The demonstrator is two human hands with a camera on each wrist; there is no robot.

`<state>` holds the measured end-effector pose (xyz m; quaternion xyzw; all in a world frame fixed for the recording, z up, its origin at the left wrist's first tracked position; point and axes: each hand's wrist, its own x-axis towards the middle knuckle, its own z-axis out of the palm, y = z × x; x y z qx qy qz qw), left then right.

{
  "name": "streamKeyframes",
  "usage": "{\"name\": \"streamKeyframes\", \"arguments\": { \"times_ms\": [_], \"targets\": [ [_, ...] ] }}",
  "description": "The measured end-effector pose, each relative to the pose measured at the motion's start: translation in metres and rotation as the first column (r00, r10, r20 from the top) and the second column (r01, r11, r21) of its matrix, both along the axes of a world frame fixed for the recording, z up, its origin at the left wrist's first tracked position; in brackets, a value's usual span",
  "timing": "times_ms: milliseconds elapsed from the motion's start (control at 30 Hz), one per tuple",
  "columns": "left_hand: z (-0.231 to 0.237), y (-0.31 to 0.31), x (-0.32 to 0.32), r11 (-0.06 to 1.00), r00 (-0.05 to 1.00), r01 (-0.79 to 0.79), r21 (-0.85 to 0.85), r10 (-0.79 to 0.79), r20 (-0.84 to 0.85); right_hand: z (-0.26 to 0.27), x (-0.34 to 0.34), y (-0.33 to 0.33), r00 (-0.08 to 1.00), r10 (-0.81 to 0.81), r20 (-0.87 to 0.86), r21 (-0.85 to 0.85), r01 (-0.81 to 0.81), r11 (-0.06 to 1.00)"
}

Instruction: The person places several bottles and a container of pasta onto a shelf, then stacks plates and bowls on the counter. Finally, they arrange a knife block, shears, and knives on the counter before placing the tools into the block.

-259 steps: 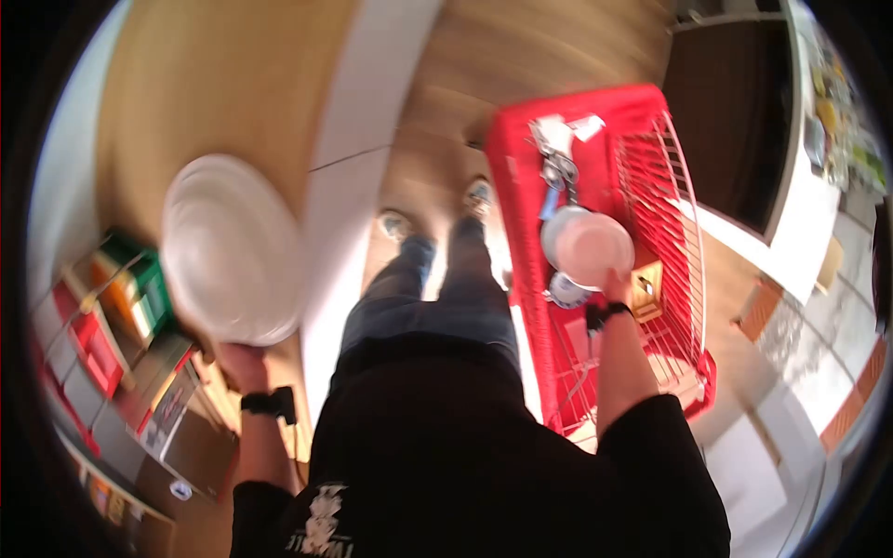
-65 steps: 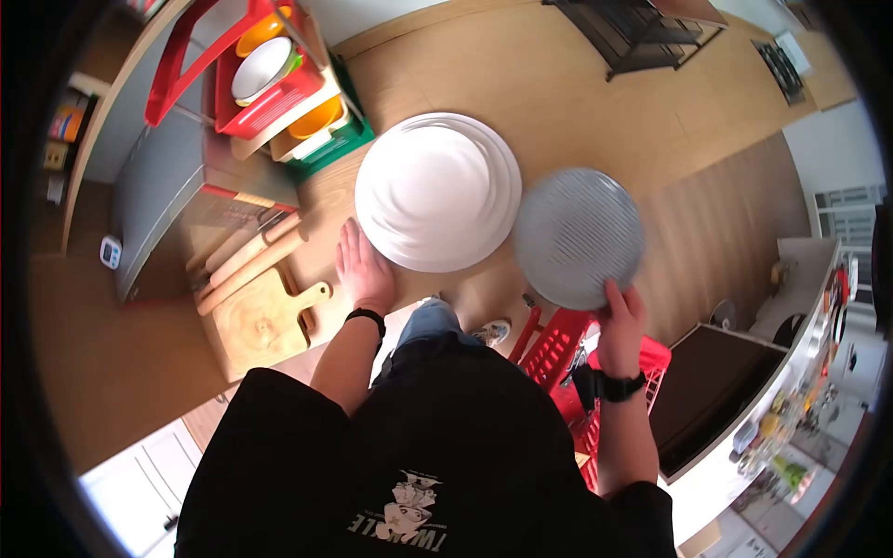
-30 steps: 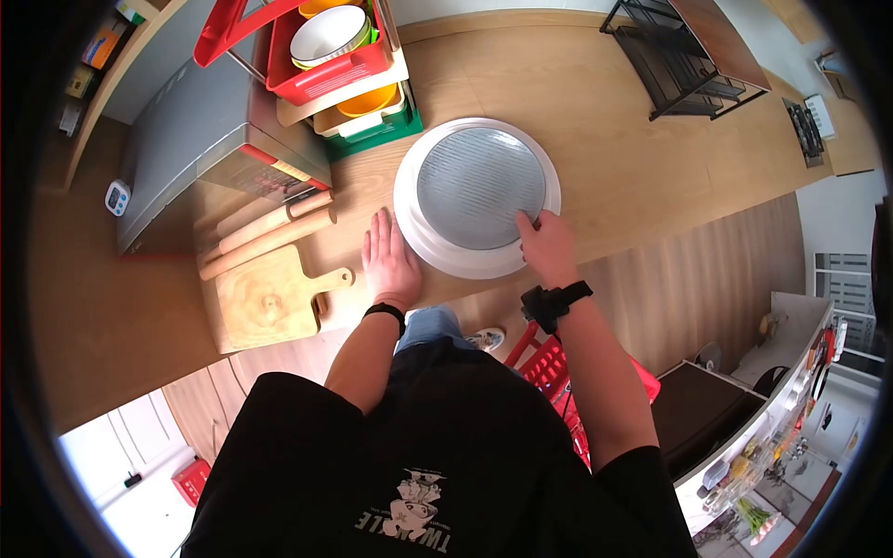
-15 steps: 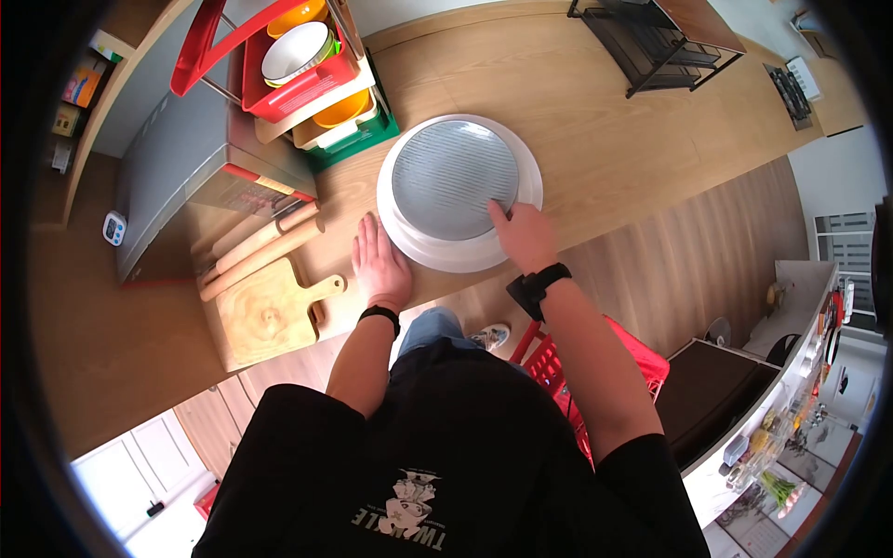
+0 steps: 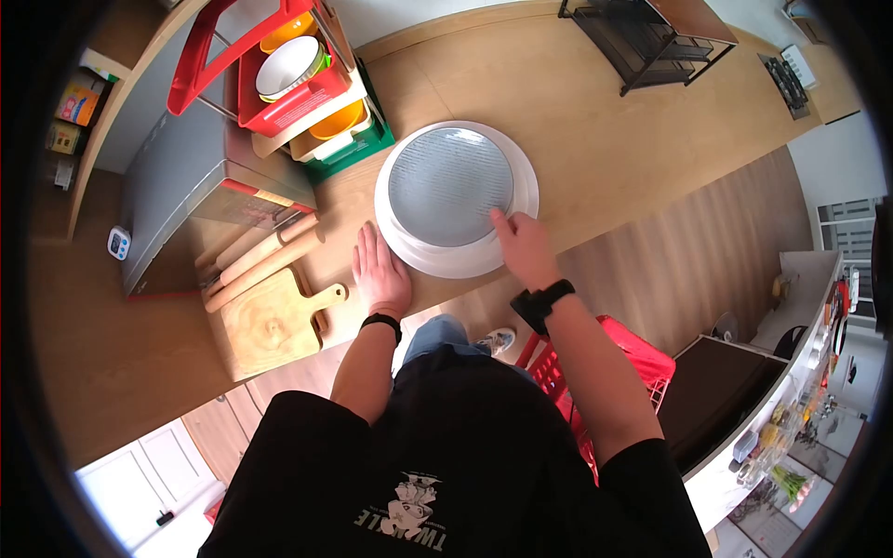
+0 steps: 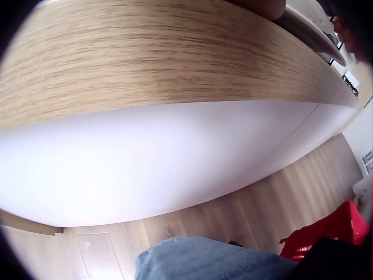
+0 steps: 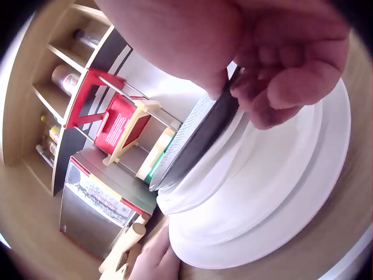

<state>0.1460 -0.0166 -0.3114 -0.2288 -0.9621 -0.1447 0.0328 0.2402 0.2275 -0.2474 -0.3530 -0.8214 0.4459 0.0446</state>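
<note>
A grey ribbed plate (image 5: 450,186) lies over a stack of white plates (image 5: 523,186) on the wooden counter. My right hand (image 5: 527,249) pinches the grey plate's near right rim between thumb and fingers. In the right wrist view that grey plate (image 7: 195,137) is tilted, one side raised at the right hand (image 7: 280,58), above the white plates (image 7: 256,198). My left hand (image 5: 380,274) rests flat on the counter beside the stack, fingers extended. Only part of the left hand (image 6: 262,6) shows at the top of the left wrist view.
Left of the stack are wooden cutting boards (image 5: 272,321), rolling pins (image 5: 265,265), a grey box (image 5: 186,177) and a rack of bowls (image 5: 293,93). A black metal rack (image 5: 651,46) stands at the counter's back. Below right is a red cart (image 5: 633,353).
The grey plate has come from the right of the white stack to over it, with my right hand still on its rim. My left hand stays on the counter.
</note>
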Motion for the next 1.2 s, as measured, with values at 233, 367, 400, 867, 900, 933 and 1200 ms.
{"name": "streamKeyframes", "arguments": {
  "times_ms": [233,367,400,867,900,933,1200],
  "targets": [
    [-0.002,0.004,-0.004,1.000,1.000,-0.007,-0.011,0.007,0.010,0.010,0.128,0.015,0.955,-0.214,-0.207,-0.154,0.184,0.971],
    [-0.008,0.002,-0.007,1.000,1.000,0.014,-0.011,-0.014,-0.012,0.001,0.234,0.021,0.927,-0.360,-0.100,-0.064,0.355,0.933],
    [-0.012,0.000,-0.008,1.000,1.000,0.017,-0.019,-0.018,-0.014,0.005,0.253,0.019,0.906,-0.421,-0.048,-0.123,0.413,0.903],
    [-0.039,-0.015,-0.033,0.993,0.996,0.071,-0.092,-0.075,-0.048,-0.070,0.480,-0.114,0.560,-0.805,0.198,0.080,0.809,0.582],
    [-0.042,-0.019,-0.038,0.988,0.990,0.114,-0.109,-0.122,-0.066,-0.080,0.487,-0.129,0.559,-0.803,0.204,0.054,0.813,0.580],
    [-0.041,-0.018,-0.038,0.987,0.991,0.117,-0.106,-0.123,-0.048,-0.090,0.496,-0.144,0.570,-0.779,0.262,0.039,0.800,0.598],
    [-0.036,-0.020,-0.041,0.978,0.979,0.196,-0.066,-0.199,-0.042,-0.204,0.550,-0.275,0.495,-0.576,0.650,-0.145,0.825,0.546]
  ]
}}
